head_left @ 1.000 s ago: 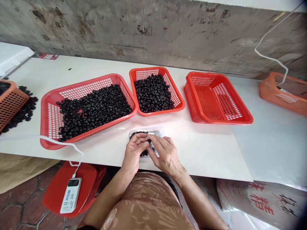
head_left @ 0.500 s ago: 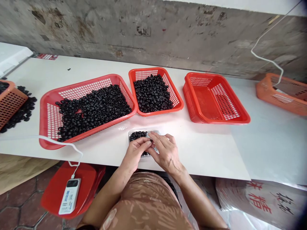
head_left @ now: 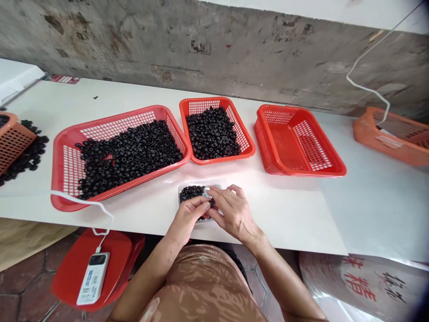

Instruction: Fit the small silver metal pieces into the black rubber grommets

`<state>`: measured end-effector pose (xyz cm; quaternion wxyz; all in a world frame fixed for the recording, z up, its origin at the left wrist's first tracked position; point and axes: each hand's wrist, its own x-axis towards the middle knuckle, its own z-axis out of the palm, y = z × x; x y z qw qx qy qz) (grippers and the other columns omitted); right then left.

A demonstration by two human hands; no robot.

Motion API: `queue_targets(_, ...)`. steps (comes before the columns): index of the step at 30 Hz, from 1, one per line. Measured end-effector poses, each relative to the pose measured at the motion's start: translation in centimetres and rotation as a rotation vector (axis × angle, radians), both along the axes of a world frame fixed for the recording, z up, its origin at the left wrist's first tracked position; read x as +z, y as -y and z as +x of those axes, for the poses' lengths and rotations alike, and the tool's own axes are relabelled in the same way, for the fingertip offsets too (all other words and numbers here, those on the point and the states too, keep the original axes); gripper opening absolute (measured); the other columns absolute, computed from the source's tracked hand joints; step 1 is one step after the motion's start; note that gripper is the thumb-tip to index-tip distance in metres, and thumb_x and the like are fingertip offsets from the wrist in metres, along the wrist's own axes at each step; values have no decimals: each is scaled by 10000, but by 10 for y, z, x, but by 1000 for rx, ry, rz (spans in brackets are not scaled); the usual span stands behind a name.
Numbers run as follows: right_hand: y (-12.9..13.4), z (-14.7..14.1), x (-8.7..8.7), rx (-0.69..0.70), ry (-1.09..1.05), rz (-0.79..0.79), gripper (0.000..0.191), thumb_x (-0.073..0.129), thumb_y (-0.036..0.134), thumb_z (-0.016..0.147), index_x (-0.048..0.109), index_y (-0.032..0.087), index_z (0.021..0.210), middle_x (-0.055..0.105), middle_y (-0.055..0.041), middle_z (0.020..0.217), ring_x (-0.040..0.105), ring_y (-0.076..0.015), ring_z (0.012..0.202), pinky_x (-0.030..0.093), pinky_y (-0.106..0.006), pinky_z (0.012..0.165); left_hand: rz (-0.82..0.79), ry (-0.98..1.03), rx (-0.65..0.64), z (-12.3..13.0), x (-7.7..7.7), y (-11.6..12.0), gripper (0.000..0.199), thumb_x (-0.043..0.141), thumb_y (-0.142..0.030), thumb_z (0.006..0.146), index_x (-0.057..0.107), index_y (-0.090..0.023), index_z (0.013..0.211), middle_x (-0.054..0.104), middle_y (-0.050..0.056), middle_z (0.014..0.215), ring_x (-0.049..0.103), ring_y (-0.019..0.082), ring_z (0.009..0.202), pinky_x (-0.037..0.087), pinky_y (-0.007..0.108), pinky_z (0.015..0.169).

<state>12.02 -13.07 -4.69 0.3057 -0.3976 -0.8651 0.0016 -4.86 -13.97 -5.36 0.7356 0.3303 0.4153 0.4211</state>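
Over a small clear plastic tray [head_left: 178, 197], my two hands meet fingertip to fingertip. My left hand [head_left: 189, 217] pinches a small round black knob [head_left: 211, 203] between thumb and fingers. Curled around the knob's right side is my right hand [head_left: 232, 210], its thumb below and fingers above; whether something tiny is in that grip is hidden. Small black pieces [head_left: 191, 193] fill the tray's left part. Tiny silvery pieces [head_left: 216, 187] lie in its right part, partly covered by my right fingers.
Behind the tray stand a large red basket [head_left: 56, 170] and a smaller one [head_left: 223, 160], both holding black knobs. Stacked red baskets [head_left: 284, 152] are to the right. Orange baskets [head_left: 375, 134] [head_left: 16, 138] flank the table. A power bank [head_left: 94, 277] lies on a red stool [head_left: 67, 277].
The view has shifted slightly. Between my fingertips the black knob shows more clearly now, and my hands stay joined over the tray.
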Motion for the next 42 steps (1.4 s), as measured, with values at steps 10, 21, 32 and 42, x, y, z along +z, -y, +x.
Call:
queue_targets(10,-6,5,-2,148,-12,22,312,519,228,1033,541,72,1303,732,-179,1085,706,-259,1001,546,-423,905,29,-55,87,7,-2,6,295,819,-439,750,794,-155,824,641,14,695,473,112,655,402,241,646)
queue_targets(21,-19,10,-18,286,-87,135,222,518,217,1036,543,77,1207,746,-145,965,731,-223,881,574,-427,937,39,-46,86,10,-8,9,298,795,-440,790,739,-148,770,609,1,684,492,114,681,423,239,681)
queue_targets(32,-15,7,-18,251,-234,-36,282,558,320,1045,564,163,1279,784,-116,1061,770,-198,906,505,-459,1005,-244,237,0,3,2,-3,304,895,-383,634,719,-138,672,674,39,661,590,152,683,485,297,742)
queue_targets(42,-21,15,-6,328,-144,-57,312,551,351,1048,591,157,1290,761,-144,1163,747,-208,1040,487,-438,1028,-196,210,-161,-2,0,-8,390,899,-443,657,756,-121,823,711,71,780,627,167,765,454,286,796)
